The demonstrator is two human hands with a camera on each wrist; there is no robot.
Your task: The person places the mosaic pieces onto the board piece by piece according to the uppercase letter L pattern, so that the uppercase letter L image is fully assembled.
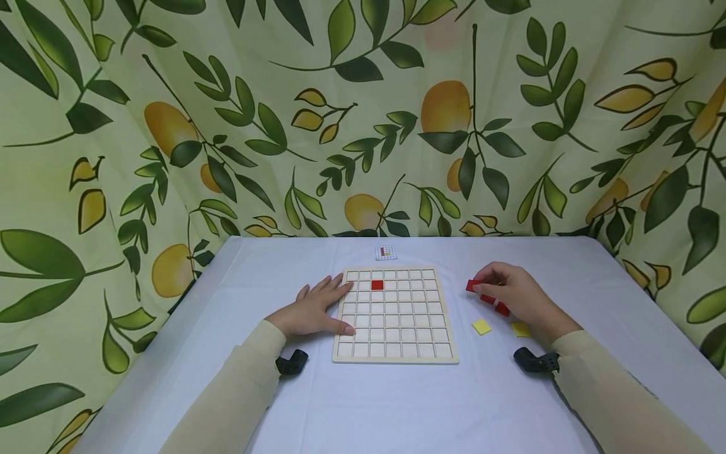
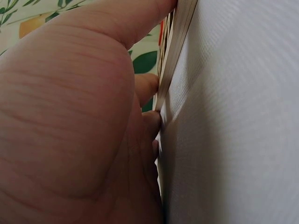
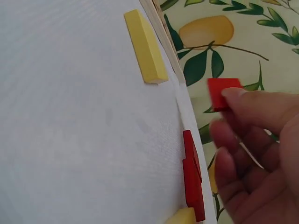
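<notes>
A pale wooden grid board (image 1: pixel 395 361) lies on the white table, with one red square tile (image 1: pixel 377 285) in a cell of its second row from the back. Fingers spread, my left hand (image 1: pixel 314 310) rests against the board's left edge, its thumb and fingertips on the rim. To the right of the board my right hand (image 1: pixel 513 296) pinches another red square tile (image 3: pixel 215 95) between thumb and fingers, raised off the cloth in the right wrist view. Below that hand lie more red tiles (image 3: pixel 194 184), partly covered by it in the head view.
Two yellow tiles lie right of the board: one yellow tile (image 1: pixel 481 326) nearer it, another yellow tile (image 1: pixel 520 330) beside the right wrist. Behind the board is a small card (image 1: pixel 386 253) printed with a grid and coloured cells. A leaf-patterned curtain (image 1: pixel 363 126) hangs behind the table.
</notes>
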